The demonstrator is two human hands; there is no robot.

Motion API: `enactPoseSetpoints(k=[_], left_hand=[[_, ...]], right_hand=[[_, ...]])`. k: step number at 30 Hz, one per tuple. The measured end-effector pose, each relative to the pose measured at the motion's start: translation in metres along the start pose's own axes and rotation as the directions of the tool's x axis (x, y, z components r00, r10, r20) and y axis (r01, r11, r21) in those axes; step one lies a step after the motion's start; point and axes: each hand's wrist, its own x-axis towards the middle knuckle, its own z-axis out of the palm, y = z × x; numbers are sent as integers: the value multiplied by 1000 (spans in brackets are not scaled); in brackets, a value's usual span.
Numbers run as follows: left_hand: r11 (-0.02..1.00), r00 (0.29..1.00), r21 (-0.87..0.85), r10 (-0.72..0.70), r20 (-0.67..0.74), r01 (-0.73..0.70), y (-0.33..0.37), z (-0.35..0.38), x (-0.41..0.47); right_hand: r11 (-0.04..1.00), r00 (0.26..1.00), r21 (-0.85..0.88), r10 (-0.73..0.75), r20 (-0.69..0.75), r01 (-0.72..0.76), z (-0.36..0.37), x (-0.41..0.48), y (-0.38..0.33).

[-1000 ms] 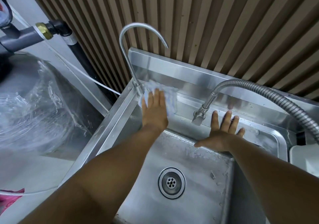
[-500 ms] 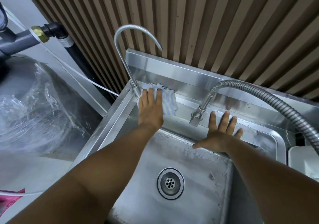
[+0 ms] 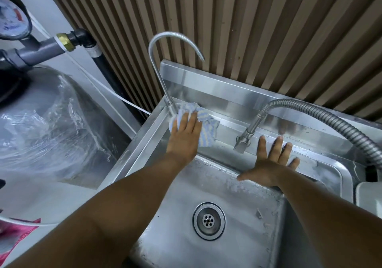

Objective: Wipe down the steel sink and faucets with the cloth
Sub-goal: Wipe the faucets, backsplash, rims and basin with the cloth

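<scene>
A steel sink (image 3: 233, 187) with a round drain (image 3: 208, 220) fills the lower middle. My left hand (image 3: 185, 135) lies flat, fingers straight, pressing a blue and yellow striped cloth (image 3: 203, 126) onto the sink's back ledge, right beside the base of the gooseneck faucet (image 3: 159, 75). My right hand (image 3: 270, 162) rests flat with spread fingers on the ledge, just right of the nozzle of the flexible hose faucet (image 3: 246, 135).
A steel tank wrapped in clear plastic (image 3: 47, 127) stands left of the sink, with grey pipes (image 3: 41, 50) and a pressure gauge (image 3: 12, 19) above it. A slatted wooden wall (image 3: 248, 30) rises behind. A white object (image 3: 369, 194) sits at the right edge.
My left hand with the cloth has stayed at the gooseneck faucet's base, rubbing slightly. The cloth now shows more to the hand's right. My right hand has not moved.
</scene>
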Motion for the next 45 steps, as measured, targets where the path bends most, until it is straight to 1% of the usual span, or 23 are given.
enactPoseSetpoints(k=[2,4,8,10,12,13,14,15,16,17,18,19,20,21,22,24,27,32,34,36,40,43,45], left_hand=[[996,996,-55,-75,40,77,3,-5,-1],[993,995,-91,-64,70,70,18,-12,-1],[959,964,-119,264,35,-258,52,-18,-9],[938,943,-102,333,2,-331,50,-17,-16],[947,959,-156,278,-50,-282,40,-8,-31],[944,977,-254,190,-97,-209,38,-3,-40],[906,991,-414,37,-128,-87,37,2,-52],[778,981,-623,-170,-91,77,39,6,-61],[520,922,-814,-384,50,260,41,7,-66],[150,806,-892,-510,299,426,43,6,-66],[-235,677,-831,-490,549,504,44,2,-62],[-530,600,-687,-362,713,497,45,-4,-56],[-711,587,-541,-222,778,449,46,-9,-47],[-806,605,-440,-132,786,395,47,-16,-36],[-858,641,-383,-84,763,343,47,-25,-23],[-895,688,-336,-47,724,293,47,-55,0],[-866,698,-392,-71,712,312,38,-83,25],[-817,607,-513,-273,746,264,26,-59,29],[-853,615,-457,-223,756,253,36,-44,21],[-868,640,-375,-90,763,326,58,-37,10],[-845,711,-358,37,702,398,70,-47,-7],[-875,782,-363,27,622,319,33,-62,-14],[-897,850,-404,-66,523,179,-8,-76,-25]], right_hand=[[1000,1000,6,-1,-6,1,1,-1,0],[1000,1000,3,6,0,-6,1,-2,-1],[1000,1000,-4,23,0,-23,1,-4,-3],[1000,1000,0,25,-7,-25,1,-5,-4],[1000,1000,-3,17,-8,-17,1,-4,-3],[1000,1000,-6,13,-6,-13,1,-4,-3],[1000,1000,-10,12,-4,-12,1,-3,-2],[1000,1000,-11,10,-2,-10,1,-3,-2],[1000,1000,-12,10,-2,-10,1,-3,-2],[1000,1000,-12,11,-1,-11,1,-3,-2],[1000,1000,-14,13,-1,-13,1,-3,-3],[1000,1000,-16,15,-1,-15,1,-3,-3],[1000,1000,-18,14,-3,-14,2,-2,-2],[1000,1000,-21,11,-6,-11,1,-2,-2],[1000,1000,-22,6,-9,-6,2,-1,-1],[1000,1000,-23,-1,-9,1,2,0,-1],[999,1000,-30,11,1,-11,2,1,-1],[999,1000,-37,18,-8,-18,3,5,-1],[999,1000,-42,13,-18,-14,4,8,0],[999,999,-45,17,-32,-19,6,10,3],[999,998,-50,16,-55,-19,9,8,4],[998,994,-54,-17,-107,11,10,10,8],[999,988,-52,-14,-153,6,16,9,5]])
